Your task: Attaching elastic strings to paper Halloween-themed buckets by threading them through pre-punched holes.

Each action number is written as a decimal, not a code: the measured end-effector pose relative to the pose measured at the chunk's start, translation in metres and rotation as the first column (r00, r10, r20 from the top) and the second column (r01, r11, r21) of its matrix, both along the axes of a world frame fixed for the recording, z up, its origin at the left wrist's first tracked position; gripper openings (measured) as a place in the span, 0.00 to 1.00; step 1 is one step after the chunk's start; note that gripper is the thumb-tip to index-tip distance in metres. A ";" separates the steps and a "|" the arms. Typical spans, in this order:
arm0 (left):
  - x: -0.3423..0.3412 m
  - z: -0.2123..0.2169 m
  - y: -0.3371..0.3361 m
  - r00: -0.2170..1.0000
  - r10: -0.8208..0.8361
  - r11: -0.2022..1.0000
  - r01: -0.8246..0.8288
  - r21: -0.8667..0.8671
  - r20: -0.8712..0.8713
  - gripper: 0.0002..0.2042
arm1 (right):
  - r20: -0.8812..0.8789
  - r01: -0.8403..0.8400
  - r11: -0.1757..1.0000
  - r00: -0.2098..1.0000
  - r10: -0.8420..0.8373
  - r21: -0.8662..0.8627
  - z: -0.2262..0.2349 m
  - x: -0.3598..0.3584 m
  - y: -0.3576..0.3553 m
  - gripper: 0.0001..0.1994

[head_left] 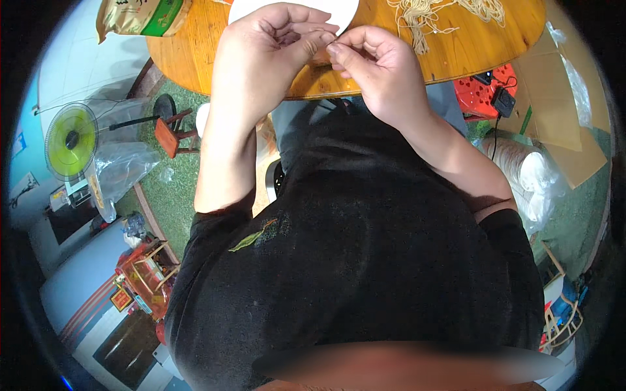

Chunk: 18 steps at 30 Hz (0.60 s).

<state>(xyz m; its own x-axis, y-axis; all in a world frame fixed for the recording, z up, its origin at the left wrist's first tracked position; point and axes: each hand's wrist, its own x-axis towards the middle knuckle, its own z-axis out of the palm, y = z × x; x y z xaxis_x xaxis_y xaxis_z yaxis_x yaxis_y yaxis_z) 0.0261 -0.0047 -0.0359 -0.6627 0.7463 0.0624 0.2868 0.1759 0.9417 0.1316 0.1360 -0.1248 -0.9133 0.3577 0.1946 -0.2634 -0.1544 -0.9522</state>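
Over the near edge of the wooden table (pixel 189 62) my two hands meet, fingertip to fingertip. My left hand (pixel 277 49) is closed in a pinch, thumb against the fingers. My right hand (pixel 378 65) pinches too, its thumb and forefinger touching the left fingertips. Whatever lies between them is too small to make out. Just behind the hands a white round plate (pixel 349 14) shows in part. Loose bundles of cream-coloured string (pixel 417 19) lie on the table to the right of my right hand.
A tan and green package (pixel 140 18) sits at the table's far left. Right of the table stands a red stool (pixel 482 94) with a black adapter (pixel 503 101) and its cable. A green fan (pixel 72 140) is at the left. Plastic-wrapped white goods (pixel 528 173) lie right.
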 end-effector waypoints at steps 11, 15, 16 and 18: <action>0.000 -0.005 -0.004 0.973 0.049 0.998 -0.059 -0.038 -0.225 0.06 | 0.153 -0.066 0.855 0.988 -0.015 0.515 0.050 0.032 0.036 0.07; 0.005 -0.006 -0.005 0.985 0.070 0.997 -0.072 -0.005 -0.159 0.06 | 0.065 -0.069 0.527 0.998 0.026 0.847 0.072 0.031 0.054 0.04; 0.006 -0.005 -0.005 0.985 0.047 0.999 -0.049 -0.011 -0.166 0.06 | 0.064 -0.067 0.527 0.998 0.024 0.847 0.079 0.031 0.056 0.04; 0.007 -0.003 -0.006 0.984 0.029 0.999 -0.032 -0.017 -0.174 0.07 | 0.020 -0.026 0.404 1.000 0.018 0.914 0.094 0.028 0.058 0.06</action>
<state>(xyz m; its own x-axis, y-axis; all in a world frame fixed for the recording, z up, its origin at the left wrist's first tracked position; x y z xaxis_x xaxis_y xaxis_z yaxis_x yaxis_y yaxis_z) 0.0326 -0.0103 -0.0386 -0.6655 0.7282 0.1639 0.4396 0.2050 0.8745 0.1592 0.1937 -0.0309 -0.9206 -0.0504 0.3872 -0.2675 0.8038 -0.5314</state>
